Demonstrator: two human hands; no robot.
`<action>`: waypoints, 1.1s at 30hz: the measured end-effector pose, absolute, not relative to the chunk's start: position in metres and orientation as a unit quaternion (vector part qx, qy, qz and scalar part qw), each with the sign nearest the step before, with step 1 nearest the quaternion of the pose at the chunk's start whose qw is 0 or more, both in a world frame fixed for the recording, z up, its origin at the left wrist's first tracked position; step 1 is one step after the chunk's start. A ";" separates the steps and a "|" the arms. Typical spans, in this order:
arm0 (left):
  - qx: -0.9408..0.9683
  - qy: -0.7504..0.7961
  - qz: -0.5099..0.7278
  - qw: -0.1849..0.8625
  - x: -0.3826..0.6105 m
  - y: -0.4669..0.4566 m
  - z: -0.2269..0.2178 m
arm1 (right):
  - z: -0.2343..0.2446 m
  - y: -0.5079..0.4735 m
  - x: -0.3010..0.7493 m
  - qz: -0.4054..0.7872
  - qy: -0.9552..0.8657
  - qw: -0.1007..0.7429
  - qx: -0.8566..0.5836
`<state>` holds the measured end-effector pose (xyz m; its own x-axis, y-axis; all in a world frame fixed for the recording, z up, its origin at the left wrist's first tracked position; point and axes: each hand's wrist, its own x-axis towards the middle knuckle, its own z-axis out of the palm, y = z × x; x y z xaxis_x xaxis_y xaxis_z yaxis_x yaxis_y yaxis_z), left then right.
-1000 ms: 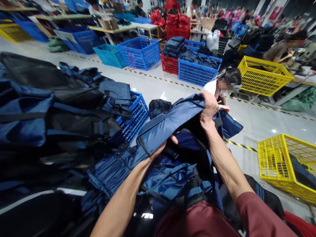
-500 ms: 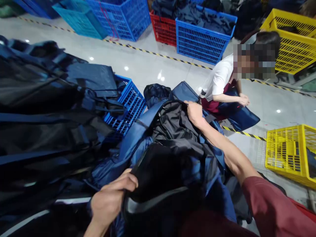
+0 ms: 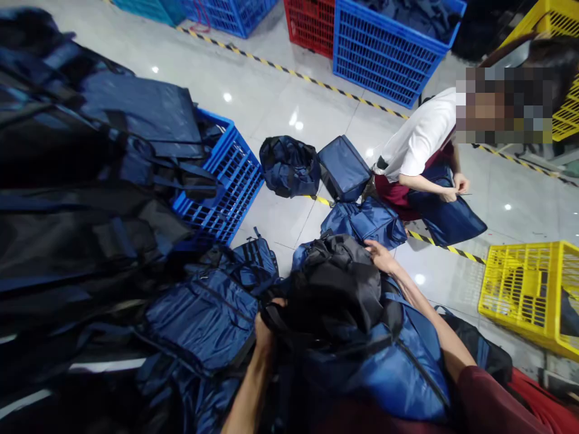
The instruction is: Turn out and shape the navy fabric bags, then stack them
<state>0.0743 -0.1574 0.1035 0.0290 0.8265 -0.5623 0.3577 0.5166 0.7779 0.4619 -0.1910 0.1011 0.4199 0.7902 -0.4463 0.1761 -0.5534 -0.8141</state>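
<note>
Gripping the bag's left edge is the left hand. The right hand is touching the far edge, grip unclear.

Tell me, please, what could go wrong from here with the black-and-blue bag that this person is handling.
The black-and-blue bag, held by the left hand, might catch on the blue bag lying close beside it. The right hand is at the far edge, so a push forward might shove the blue bundle toward the co-worker. The loose pile at the left might slide.
</note>
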 end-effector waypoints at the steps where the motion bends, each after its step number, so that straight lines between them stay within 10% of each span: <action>1: 0.443 0.671 0.242 0.543 0.065 -0.149 0.115 | 0.108 -0.189 0.469 0.407 -0.308 0.373 -0.775; 7: 0.615 0.589 0.481 0.208 0.054 -0.089 0.254 | 0.175 -0.165 0.453 0.452 -0.371 0.455 -0.671; 10: 0.713 0.494 0.454 0.204 0.099 -0.082 0.305 | 0.204 -0.141 0.435 0.466 -0.394 0.425 -0.669; 15: 0.778 0.536 0.140 0.296 0.154 -0.089 0.261 | 0.226 -0.096 0.422 0.360 -0.439 0.269 -0.778; 21: 0.683 0.576 0.075 0.444 0.139 -0.113 0.202 | 0.231 -0.115 0.406 0.289 -0.455 0.190 -0.821; 33: 0.808 0.444 0.195 0.335 0.121 -0.153 0.302 | 0.259 -0.226 0.464 0.166 -0.366 0.524 -0.751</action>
